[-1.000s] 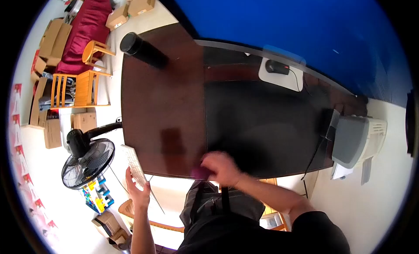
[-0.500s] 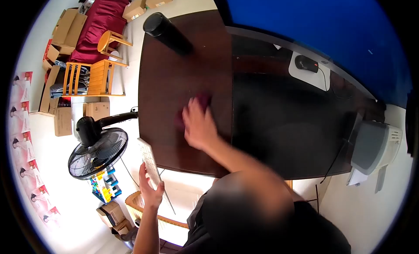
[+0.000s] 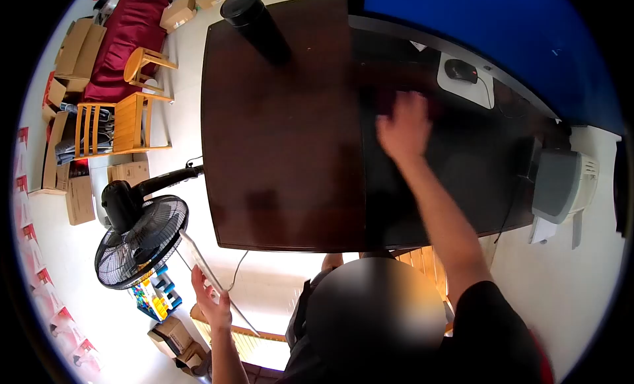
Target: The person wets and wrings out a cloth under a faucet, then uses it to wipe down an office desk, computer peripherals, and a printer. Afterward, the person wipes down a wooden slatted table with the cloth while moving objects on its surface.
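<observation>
My right hand (image 3: pixel 406 130) lies palm down on a dark red cloth (image 3: pixel 432 108), of which only a dim part shows on the black section of the table (image 3: pixel 422 206). Beyond its fingertips is a black mouse (image 3: pixel 460 71) on a white pad (image 3: pixel 481 92). At the lower left my left hand (image 3: pixel 212 301) grips a thin white keyboard (image 3: pixel 201 264), tilted on edge beside the table's brown wooden section (image 3: pixel 277 153).
A black cylinder (image 3: pixel 256 29) stands at the table's far left, and a large blue screen (image 3: pixel 489 40) at the back right. A black fan (image 3: pixel 142 235) is left of the table. A grey-white device (image 3: pixel 561 186) sits at the right edge.
My right hand has moved right with the cloth, from the brown section onto the black one. My left hand and the keyboard have shifted slightly left and down. The view has shifted too.
</observation>
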Tool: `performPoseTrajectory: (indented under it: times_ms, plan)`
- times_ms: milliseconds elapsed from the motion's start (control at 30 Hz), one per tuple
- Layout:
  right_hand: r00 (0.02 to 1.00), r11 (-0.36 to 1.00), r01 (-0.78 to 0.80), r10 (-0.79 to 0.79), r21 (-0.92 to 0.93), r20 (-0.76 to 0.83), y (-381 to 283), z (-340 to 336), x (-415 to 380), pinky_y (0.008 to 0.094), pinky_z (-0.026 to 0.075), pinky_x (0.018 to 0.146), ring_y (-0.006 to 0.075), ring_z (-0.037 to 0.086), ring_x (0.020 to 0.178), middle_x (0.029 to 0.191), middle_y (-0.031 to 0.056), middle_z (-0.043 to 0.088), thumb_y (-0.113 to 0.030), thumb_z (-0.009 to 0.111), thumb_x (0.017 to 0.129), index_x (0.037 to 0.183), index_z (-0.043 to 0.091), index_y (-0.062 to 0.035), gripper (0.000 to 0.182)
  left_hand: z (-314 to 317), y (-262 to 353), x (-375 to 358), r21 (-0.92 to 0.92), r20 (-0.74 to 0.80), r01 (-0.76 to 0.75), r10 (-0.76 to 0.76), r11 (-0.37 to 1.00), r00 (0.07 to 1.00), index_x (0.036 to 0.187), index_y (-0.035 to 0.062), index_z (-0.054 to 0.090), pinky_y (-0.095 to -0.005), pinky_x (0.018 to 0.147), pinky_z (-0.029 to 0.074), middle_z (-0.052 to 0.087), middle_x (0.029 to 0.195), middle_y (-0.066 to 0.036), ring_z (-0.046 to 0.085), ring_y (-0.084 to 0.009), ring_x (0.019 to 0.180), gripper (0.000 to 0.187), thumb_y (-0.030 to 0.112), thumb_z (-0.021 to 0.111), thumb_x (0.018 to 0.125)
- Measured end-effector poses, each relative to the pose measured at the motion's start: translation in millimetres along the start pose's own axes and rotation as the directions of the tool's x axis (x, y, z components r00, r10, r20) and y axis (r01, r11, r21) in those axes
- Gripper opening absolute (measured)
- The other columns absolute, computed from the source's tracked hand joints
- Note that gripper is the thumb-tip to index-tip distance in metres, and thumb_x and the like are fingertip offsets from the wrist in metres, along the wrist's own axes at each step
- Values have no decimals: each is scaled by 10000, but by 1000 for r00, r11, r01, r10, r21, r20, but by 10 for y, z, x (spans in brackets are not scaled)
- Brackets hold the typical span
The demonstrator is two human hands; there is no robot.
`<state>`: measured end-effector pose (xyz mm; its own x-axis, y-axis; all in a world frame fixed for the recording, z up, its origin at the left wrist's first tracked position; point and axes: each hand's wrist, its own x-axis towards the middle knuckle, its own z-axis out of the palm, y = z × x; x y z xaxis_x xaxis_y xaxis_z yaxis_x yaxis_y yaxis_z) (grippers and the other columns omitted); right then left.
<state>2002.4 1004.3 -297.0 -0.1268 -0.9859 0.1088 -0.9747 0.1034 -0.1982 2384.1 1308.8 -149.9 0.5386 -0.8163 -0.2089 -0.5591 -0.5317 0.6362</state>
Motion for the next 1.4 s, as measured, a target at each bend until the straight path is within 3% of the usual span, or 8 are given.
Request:
performPoseTrajectory:
  times_ms: [267,433,500,600,700,867,1033,1400]
  plan:
    - [726,665,535,-677,521,119,-1998,125,-2085,549,316,1042,344,318,1354,1452,261,320,-329,661,753,1324,475,-54,660,-25,302,263,25,34,-177,176,984,984,1416,12,324,-427,946,399,415,1387,-152,440,-273,1232,1102,756,628,662]
    - [813,897,96,-321,432,485,-504,-389,-1811,512,364,1014,345,522,1071,1220,169,524,-247,704,662,1235,506,-48,639,52,278,619,38,101,-327,321,944,942,1399,16,350,-434,944,411,453,1354,-177,471,-284,1212,1128,831,567,649]
    - [990,975,67,-92,212,110,549,-380,-1660,527,353,1013,396,459,1211,1298,219,482,-203,651,673,1242,495,-26,616,104,203,708,48,134,-364,355,930,925,1394,12,353,-430,948,417,464,1332,-188,479,-294,1213,1081,770,618,671]
    - [891,914,-405,388,-29,-236,1808,-392,-1264,506,350,1027,382,361,1303,1386,225,404,-258,590,781,1291,456,-8,583,213,78,761,33,188,-415,403,909,896,1391,4,351,-423,953,417,466,1317,-191,469,-304,1218,1045,720,640,686]
    - [863,865,-497,482,-73,-153,1362,-305,-768,514,362,1009,371,368,1292,1368,217,422,-289,584,783,1275,473,-23,571,407,18,831,-101,262,-451,461,887,848,1355,1,387,-433,1003,374,450,1310,-212,448,-332,1219,935,563,713,684]
    - [998,992,54,-57,113,23,86,52,23,531,261,1089,361,234,1395,1475,246,276,-407,574,836,1380,378,-33,688,893,601,858,37,387,-715,650,698,654,1309,-33,422,-440,1010,358,448,1287,-235,458,-367,1177,914,552,712,669]
    - [1000,998,21,-20,61,-18,512,106,944,503,263,1094,355,258,1382,1458,242,300,-384,552,866,1369,373,0,657,1224,1195,745,15,440,-767,685,642,581,1309,14,417,-488,959,390,415,1293,-277,430,-414,1149,901,284,764,523]
    - [999,991,50,-48,122,-15,1256,-82,240,529,281,1081,369,263,1380,1454,257,306,-371,574,832,1364,378,21,689,2459,1874,1297,306,567,-861,649,405,507,1357,65,379,-517,982,358,382,1332,-281,391,-441,1190,893,280,760,579]
